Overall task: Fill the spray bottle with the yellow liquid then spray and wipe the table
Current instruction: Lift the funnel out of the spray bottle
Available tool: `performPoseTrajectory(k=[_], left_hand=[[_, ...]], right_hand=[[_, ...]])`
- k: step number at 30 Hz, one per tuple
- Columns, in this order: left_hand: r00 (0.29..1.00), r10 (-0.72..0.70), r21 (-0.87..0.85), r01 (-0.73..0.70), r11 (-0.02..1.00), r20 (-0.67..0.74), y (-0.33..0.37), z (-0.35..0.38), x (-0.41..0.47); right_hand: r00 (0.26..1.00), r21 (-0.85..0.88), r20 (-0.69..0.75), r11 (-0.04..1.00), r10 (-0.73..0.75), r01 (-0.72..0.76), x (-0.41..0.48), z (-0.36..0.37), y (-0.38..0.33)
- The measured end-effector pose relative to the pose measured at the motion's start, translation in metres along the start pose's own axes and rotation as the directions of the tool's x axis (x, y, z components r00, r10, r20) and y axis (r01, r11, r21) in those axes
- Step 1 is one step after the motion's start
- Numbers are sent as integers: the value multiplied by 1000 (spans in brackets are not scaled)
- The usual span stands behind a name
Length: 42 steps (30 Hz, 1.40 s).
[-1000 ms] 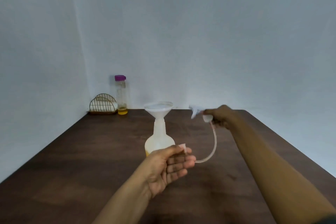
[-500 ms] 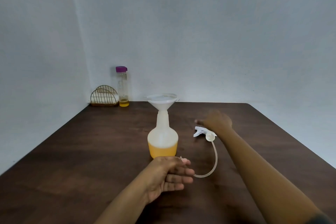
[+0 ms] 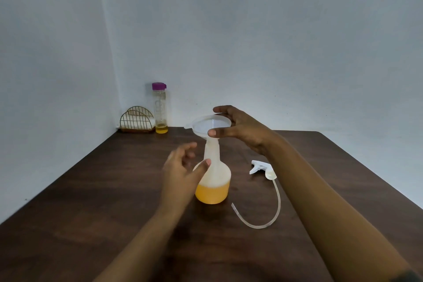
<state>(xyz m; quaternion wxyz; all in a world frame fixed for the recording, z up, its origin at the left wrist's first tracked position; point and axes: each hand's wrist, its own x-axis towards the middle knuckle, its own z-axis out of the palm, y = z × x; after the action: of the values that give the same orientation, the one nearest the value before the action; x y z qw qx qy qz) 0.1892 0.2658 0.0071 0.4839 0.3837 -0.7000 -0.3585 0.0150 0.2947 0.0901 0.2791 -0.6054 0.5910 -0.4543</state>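
Both hands have come in on the bottle: the right hand (image 3: 242,130) has left the spray head (image 3: 261,167) lying on the table (image 3: 91,190) and risen to the funnel (image 3: 211,122), while the left hand (image 3: 180,174) has moved up from in front of the spray bottle (image 3: 214,174) to its side.

The bottle stands upright near the middle of the table, with the funnel seated in its neck and yellow liquid (image 3: 211,192) filling roughly its lower third. The right hand is spread wide across the funnel, thumb at the near rim and fingers arched over the far rim, not yet clamped on it. The left hand is blurred, open and holding nothing, its thumb just at the bottle's shoulder.

From where I stand the bottle looks like thin, light plastic, steadied only by the liquid low down, so it could tip if the funnel sticks. The narrow neck seems the best place to hold it. The funnel looks stiff and light and is best pinched by its rim and lifted straight up, as it may be wet.
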Motion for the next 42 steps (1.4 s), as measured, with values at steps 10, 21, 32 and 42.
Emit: performPoseTrajectory(k=[10,21,32,42], left_hand=[[986,10,122,-31,992,168,-11,34,28],[984,20,141,-46,989,180,-14,33,29],[982,-9,159,-22,987,190,-14,32,30],[938,-147,0,154,988,314,-9,15,38]], right_hand=[[985,-73,-171,997,-17,4,7,-5,-11],[979,-134,-199,991,-35,8,8,0,-14],[979,-151,-203,988,-27,-5,8,6,-13],[982,196,-190,980,-8,46,18,-25,-34]])
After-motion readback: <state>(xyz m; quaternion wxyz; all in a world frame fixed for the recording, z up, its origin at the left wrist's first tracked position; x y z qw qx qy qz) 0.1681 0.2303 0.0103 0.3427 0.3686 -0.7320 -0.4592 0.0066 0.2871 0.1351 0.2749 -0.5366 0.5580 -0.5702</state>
